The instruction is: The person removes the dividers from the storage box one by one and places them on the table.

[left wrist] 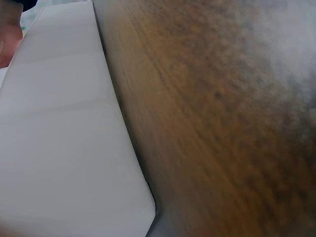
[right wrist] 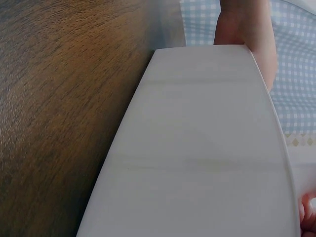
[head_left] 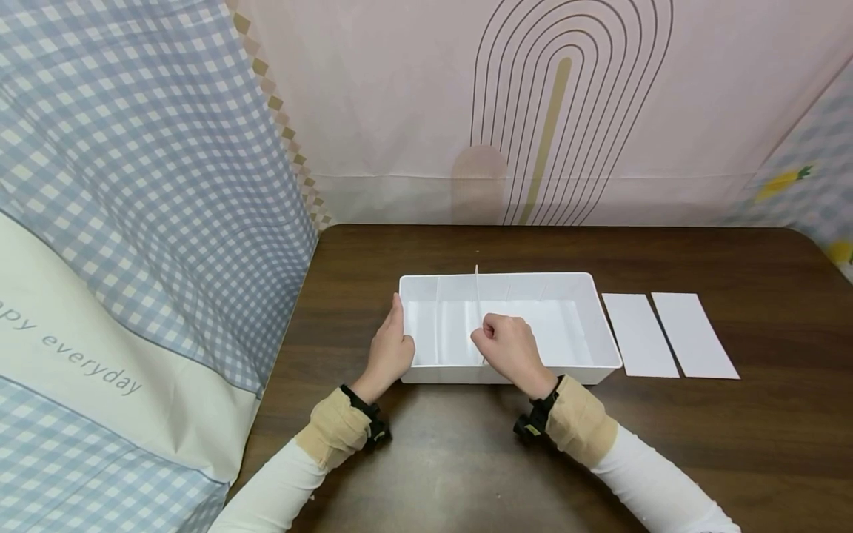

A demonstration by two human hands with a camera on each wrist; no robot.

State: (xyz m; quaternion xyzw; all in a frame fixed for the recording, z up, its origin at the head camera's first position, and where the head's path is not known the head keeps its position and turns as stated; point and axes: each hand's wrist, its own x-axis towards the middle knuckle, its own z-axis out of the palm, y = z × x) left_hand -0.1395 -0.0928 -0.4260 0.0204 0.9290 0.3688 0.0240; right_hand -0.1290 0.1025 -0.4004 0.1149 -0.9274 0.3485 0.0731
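Observation:
A white rectangular plastic box (head_left: pixel 603 326) sits in the middle of a dark wooden table (head_left: pixel 466 459). My left hand (head_left: pixel 389 348) rests flat against the box's left end, fingers straight along the wall. My right hand (head_left: pixel 508 348) is inside the box, fingers curled, pinching a thin white divider panel (head_left: pixel 477 292) that stands upright across the box and sticks up past the far rim. A second divider (head_left: pixel 437 318) stands nearer the left end. The right wrist view shows the box's outer wall (right wrist: pixel 197 148) with the left hand (right wrist: pixel 244 29) at its far end.
Two flat white panels (head_left: pixel 640 334) (head_left: pixel 694 334) lie side by side on the table right of the box. Checked cloth (head_left: pixel 133 222) hangs along the left edge and a pale printed backdrop (head_left: pixel 533 111) closes the far side. The left wrist view shows only the box wall (left wrist: pixel 64 148) and tabletop (left wrist: pixel 222 123).

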